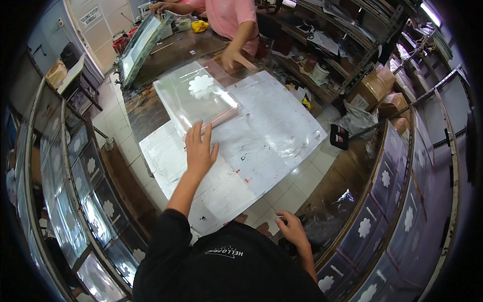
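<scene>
Fingers of left hand (199, 150) spread flat, closed on nothing, tips pressing near edge of stack of clear flower-printed bags (197, 95), probably pinning stack so top sheet can't slide. Right hand (292, 230) down at 5 o'clock, off the bench, fingers loosely curled near dark plastic at lap level; can't tell if gripping anything. Stack sits at 12 o'clock from left hand, on silver-covered worktable (271, 131), pinkish backing showing at near-right edge. Long axis runs roughly 10-to-4 o'clock, white flower print toward far end, likely squared to bench edge for easy pull toward body. Another person's hand (234, 58) at 1 o'clock from stack, fingertips on table, just beyond stack's far corner, pink sleeve above. Framed panel (141, 43) leaning at 11 o'clock. Racks of packed flower-print bags (90, 201) flanking at 8 o'clock, more at 4 o'clock.
</scene>
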Demonstrator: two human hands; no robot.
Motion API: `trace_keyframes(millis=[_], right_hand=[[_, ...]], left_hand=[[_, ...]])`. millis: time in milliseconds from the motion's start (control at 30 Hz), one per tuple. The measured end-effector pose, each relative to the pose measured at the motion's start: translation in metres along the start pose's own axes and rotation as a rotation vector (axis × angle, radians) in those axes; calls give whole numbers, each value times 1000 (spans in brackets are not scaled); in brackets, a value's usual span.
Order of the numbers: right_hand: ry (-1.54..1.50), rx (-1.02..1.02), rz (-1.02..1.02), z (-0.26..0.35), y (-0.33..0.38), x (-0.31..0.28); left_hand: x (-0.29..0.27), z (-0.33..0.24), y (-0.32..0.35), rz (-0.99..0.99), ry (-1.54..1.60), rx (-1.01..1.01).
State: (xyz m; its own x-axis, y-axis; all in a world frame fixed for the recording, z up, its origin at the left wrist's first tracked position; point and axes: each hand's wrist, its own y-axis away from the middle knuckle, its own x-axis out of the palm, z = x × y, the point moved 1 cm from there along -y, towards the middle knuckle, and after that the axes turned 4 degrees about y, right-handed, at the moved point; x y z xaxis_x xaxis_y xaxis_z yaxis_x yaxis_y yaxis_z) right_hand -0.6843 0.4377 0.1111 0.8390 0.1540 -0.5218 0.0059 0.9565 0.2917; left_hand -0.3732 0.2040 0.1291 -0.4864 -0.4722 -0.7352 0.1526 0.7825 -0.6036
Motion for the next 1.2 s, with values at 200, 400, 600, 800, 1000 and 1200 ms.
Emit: trace_keyframes(millis=[200, 400, 600, 800, 1000, 1200], right_hand=[[18, 50, 9, -12, 3, -10], [45, 135, -1, -25, 12, -20], [7, 151, 53, -19, 10, -21], [13, 89, 44, -38, 1, -13], [-426, 64, 72, -12, -13, -24], [-439, -215, -125, 10, -38, -44]], left_hand=[[66, 55, -51, 318, -281, -117], [52, 45, -72, 145, -155, -25], [75, 66, -61, 138, -252, 161], [76, 55, -51, 291, -207, 200], [64, -68, -11, 486, -44, 427], [57, -187, 42, 791, 271, 617]])
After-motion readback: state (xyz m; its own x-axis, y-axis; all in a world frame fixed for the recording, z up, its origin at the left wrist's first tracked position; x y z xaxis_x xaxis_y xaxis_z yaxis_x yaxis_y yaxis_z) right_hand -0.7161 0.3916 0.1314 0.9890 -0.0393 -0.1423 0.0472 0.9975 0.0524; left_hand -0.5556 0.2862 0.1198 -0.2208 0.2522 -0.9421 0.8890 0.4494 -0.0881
